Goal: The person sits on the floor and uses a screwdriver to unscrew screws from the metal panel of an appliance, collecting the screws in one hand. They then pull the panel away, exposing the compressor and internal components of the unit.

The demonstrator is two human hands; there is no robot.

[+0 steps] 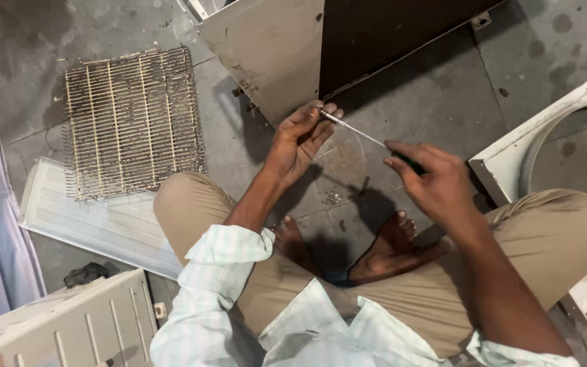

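Metal screwdriver (361, 133) held between left hand (298, 141), right hand (436, 182); screws (334, 198) on floor (443, 88).

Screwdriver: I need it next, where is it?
In the head view, centre-right: the screwdriver spans both hands, tip at the left hand, handle in the right hand.

Your right hand (429, 180) hides the screwdriver (358, 129) handle; its tip vanishes under your left hand (300, 139) fingers. The frame's top edge crops the metal casing (273, 47). The small floor bits (334, 198) are too tiny to identify.
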